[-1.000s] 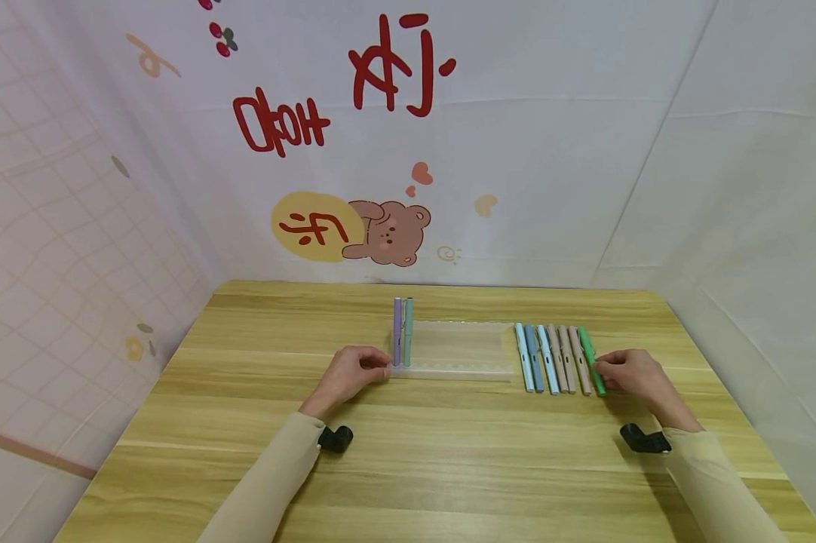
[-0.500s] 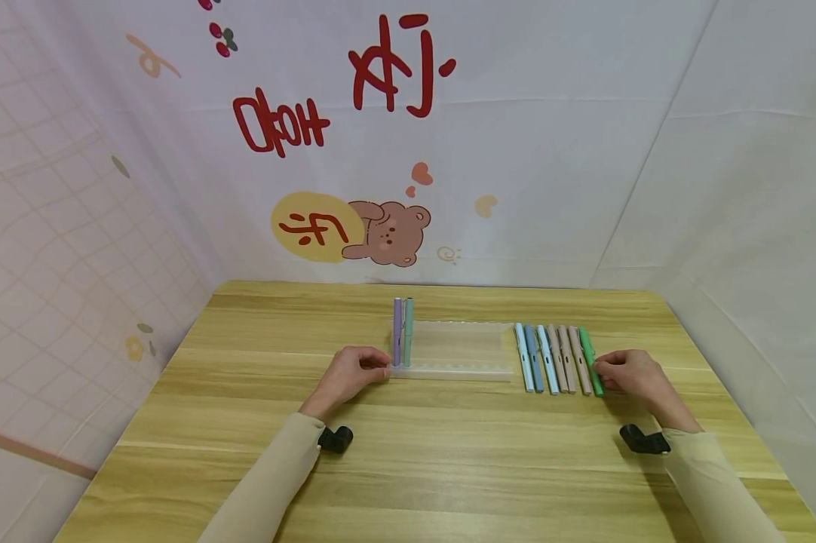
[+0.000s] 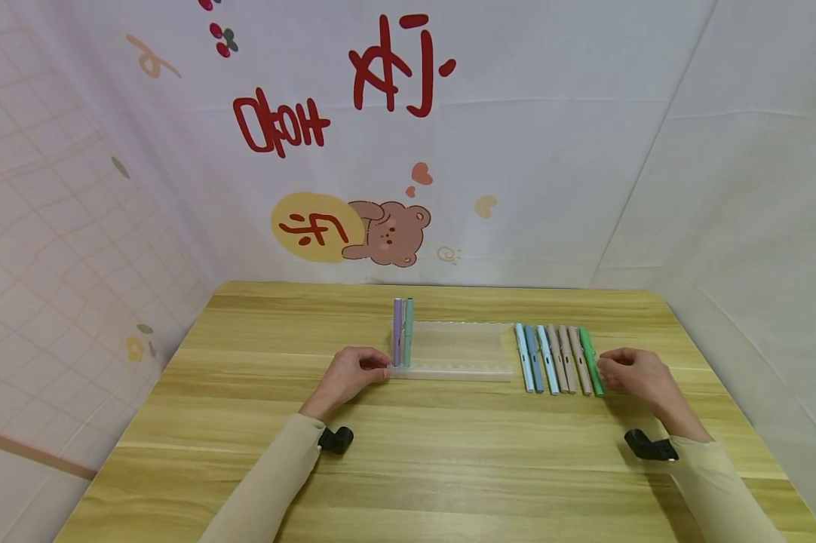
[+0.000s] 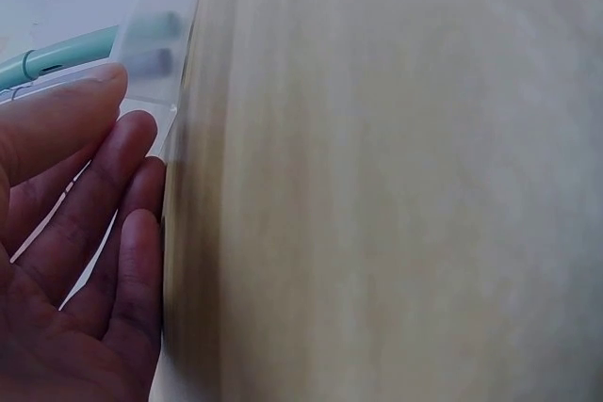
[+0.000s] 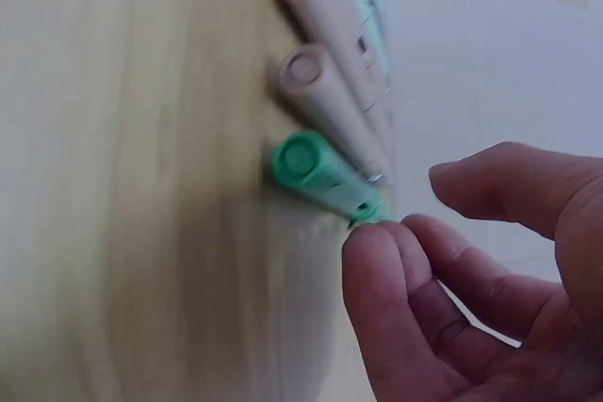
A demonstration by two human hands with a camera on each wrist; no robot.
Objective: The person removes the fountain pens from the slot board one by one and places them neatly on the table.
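Note:
In the head view my left hand (image 3: 351, 377) rests at the left end of a clear pen stand (image 3: 458, 373). Its thumb and fingertips touch the stand's corner, fingers loosely bent in the left wrist view. A purple pen (image 3: 397, 332) and a mint-green pen (image 3: 409, 333) stand side by side in the leftmost slots. My right hand (image 3: 635, 375) is just right of a green pen (image 3: 590, 360) lying on the table. In the right wrist view the thumb is apart from the fingers, and the fingertips are close beside the green pen (image 5: 316, 171), holding nothing.
Left of the green pen lie brown pens (image 3: 566, 360), a light-blue pen (image 3: 547, 360), a darker blue pen (image 3: 534, 359) and another light-blue pen (image 3: 524, 359) in a row. The wooden table (image 3: 462, 467) meets a printed cloth backdrop (image 3: 530, 151) behind.
The green pen has shifted slightly left, closer to the brown pens. My right hand has since drawn a little to the right, off that pen. My left hand stays at the stand.

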